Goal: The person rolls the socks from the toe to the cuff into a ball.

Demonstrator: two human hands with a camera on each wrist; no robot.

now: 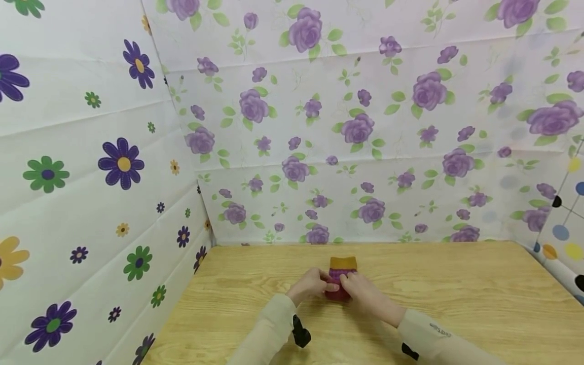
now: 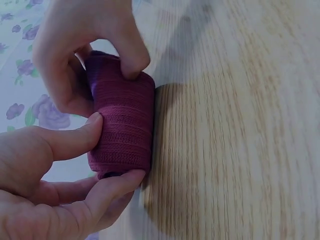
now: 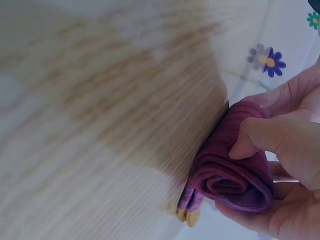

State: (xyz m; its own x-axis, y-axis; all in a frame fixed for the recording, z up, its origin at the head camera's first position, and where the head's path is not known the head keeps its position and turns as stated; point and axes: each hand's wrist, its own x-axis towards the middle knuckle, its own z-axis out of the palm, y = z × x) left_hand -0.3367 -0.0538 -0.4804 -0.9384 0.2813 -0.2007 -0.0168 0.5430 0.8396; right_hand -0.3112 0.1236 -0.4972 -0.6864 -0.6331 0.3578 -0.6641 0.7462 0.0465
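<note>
A pair of knitted socks [image 1: 337, 293] lies on the wooden table, maroon at the near end, with a purple band and a mustard far end. The maroon part is wound into a thick roll [image 3: 227, 170], whose spiral end shows in the right wrist view. My left hand [image 1: 312, 284] holds one side of the roll, thumb on top and fingers at its end, as the left wrist view shows. On the other side my right hand [image 1: 365, 294] grips the roll between thumb and fingers. The flat mustard ends [image 3: 189, 217] stick out beneath the roll.
The light wooden table [image 1: 456, 294] extends on both sides of the hands. Behind it hangs a white sheet with purple roses [image 1: 358, 129]. A daisy-patterned sheet [image 1: 91, 203] stands along the left, and a dotted one [image 1: 563, 223] along the right.
</note>
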